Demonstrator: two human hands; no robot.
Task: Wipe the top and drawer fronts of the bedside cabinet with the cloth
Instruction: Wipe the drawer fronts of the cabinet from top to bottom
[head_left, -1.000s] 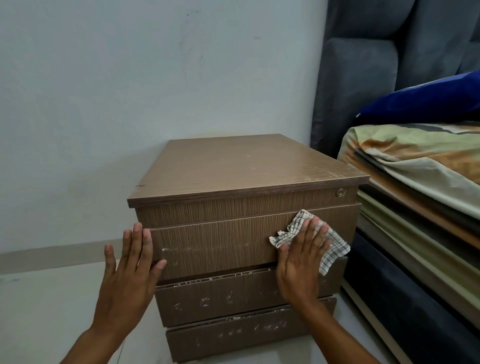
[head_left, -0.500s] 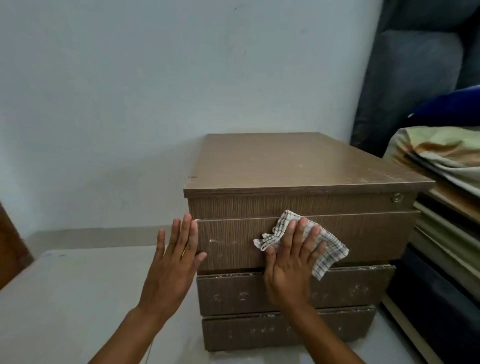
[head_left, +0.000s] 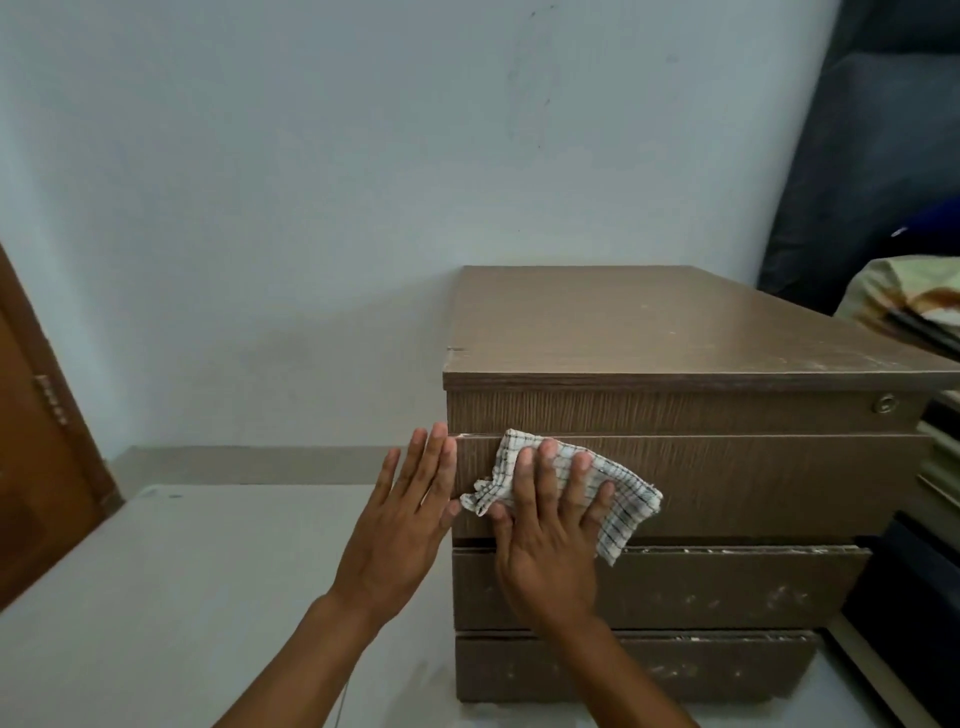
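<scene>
A home bedroom: a brown bedside cabinet (head_left: 675, 415) stands against a plain painted wall (head_left: 363, 156), beside a bed (head_left: 914, 306) with patterned bedding and a padded headboard (head_left: 872, 156).

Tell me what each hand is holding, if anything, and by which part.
The right hand presses its flat palm on the middle of the checked cloth against the top drawer front. The left hand holds nothing.

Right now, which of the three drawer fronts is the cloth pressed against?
The top drawer front, the tallest one just under the keyhole strip. The right hand flattens the checked cloth on its left part; the two speckled fronts below are untouched.
</scene>
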